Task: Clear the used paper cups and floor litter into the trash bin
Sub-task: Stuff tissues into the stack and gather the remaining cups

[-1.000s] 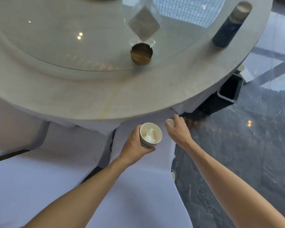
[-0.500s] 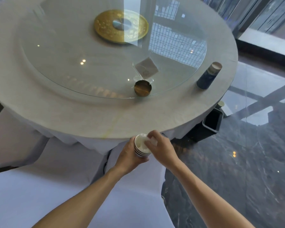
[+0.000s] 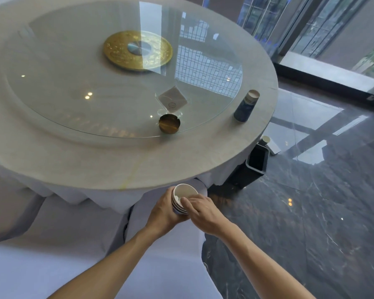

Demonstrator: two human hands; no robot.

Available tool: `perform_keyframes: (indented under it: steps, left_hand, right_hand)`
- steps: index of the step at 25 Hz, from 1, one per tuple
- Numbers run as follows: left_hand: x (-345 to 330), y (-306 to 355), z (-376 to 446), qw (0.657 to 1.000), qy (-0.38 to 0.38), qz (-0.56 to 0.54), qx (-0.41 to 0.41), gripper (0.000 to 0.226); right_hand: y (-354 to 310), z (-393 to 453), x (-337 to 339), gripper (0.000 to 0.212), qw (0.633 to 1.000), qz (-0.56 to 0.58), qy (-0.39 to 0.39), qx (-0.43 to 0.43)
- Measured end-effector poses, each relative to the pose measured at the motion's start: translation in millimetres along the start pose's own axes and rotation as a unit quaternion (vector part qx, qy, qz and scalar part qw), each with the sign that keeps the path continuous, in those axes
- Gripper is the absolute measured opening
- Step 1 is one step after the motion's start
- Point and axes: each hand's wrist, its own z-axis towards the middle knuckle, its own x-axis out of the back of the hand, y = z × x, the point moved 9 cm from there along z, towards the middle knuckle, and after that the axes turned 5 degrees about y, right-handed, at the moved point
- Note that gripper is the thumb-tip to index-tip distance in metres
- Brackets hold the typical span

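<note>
1. Bench (image 3: 108, 160): round, draped in a pale cloth, topped with a glass turntable (image 3: 52, 67); taking up most of the view, and probably where the used cups stood.
2. Floor (image 3: 311, 212): dark polished stone to the right, reflecting the windows; holding the rest of the job, litter included.
3. Trash bin (image 3: 256, 169): dark, open-topped, standing on the floor tucked against the bench skirt at the right, well apart from both hands; near enough to need only a step or two, by the look of it.
4. Blue cup (image 3: 246, 106): upright near the right edge of the bench, not yet collected.
5. Left hand (image 3: 163, 213): wrapped around the side of a stack of cups (image 3: 183, 199), held just below the bench edge over a white chair cover; nested together, presumably to carry everything in one trip.
6. Right hand (image 3: 203, 209): lying over the rim of the stack, fingertips dipped into the top cup, apparently pressing something pale, perhaps a crumpled tissue, down inside so nothing spills on the way; whether anything is pinched, impossible to tell.
7. Small cup (image 3: 266, 139): on the floor just beyond the bin, beside a flat white scrap; likely part of the litter left to gather.
</note>
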Motion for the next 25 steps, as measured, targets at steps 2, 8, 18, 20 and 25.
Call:
perform_keyframes:
  steps: [2,8,18,20,25]
  left_hand:
    - [-12,9,-6,0.999,-0.028,0.023,-0.026,0.097]
    - [-38,54,-21,0.995,-0.054,0.032,-0.073,0.096]
    - [-119,153,-76,0.996,0.004,0.015,-0.087,0.093]
    - [-145,170,-89,0.996,0.010,0.007,-0.089,0.097]
    - [-189,202,-117,0.995,0.029,-0.006,-0.100,0.097]
  right_hand:
    - [3,-13,-5,0.062,0.998,0.009,-0.053,-0.026]
    - [21,-54,35,0.067,0.998,0.036,0.048,-0.027]
    - [116,-141,122,0.035,0.980,0.054,0.191,0.011]
    - [140,-166,132,0.034,0.976,0.074,0.202,0.013]
    - [196,-216,157,0.046,0.954,0.195,0.223,-0.038]
